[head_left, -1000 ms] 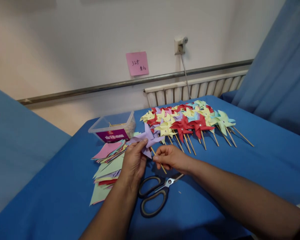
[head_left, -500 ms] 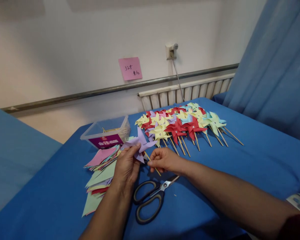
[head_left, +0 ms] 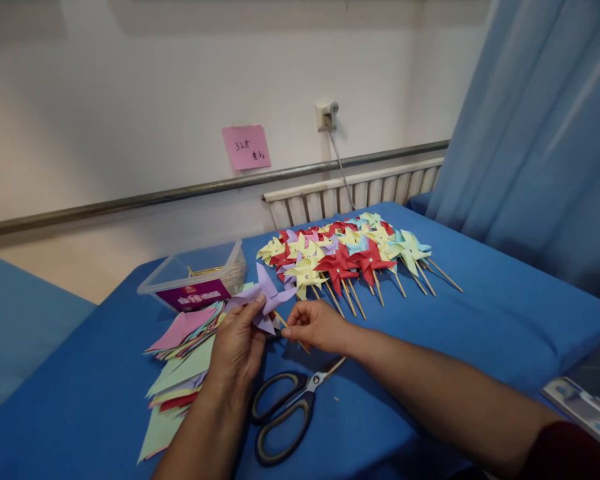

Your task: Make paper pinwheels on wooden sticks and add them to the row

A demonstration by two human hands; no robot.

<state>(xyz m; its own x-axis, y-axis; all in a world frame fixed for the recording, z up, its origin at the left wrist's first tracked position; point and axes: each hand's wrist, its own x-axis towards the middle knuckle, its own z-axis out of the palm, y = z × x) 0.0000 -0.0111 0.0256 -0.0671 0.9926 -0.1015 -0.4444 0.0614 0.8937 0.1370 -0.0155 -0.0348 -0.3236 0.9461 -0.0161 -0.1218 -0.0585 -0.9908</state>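
1. The left hand (head_left: pixel 237 343) is pinching the lilac pinwheel (head_left: pixel 263 295) by its paper blades, thumb and fingers pressed together on the lower edge, so the pinwheel is sitting just above the knuckles.
2. The right hand (head_left: pixel 314 325) is closing its fingertips on the wooden stick (head_left: pixel 291 332), which is running down from behind the pinwheel between both hands.
3. Black-handled scissors (head_left: pixel 285 408) are lying on the blue tabletop (head_left: pixel 480 320) just below the hands.
4. A stack of coloured paper squares (head_left: pixel 180 363) is lying beside the left wrist, with a clear plastic box (head_left: pixel 196 277) behind it.
5. Finished pinwheels (head_left: pixel 345 250) are lying in rows beyond the right hand.
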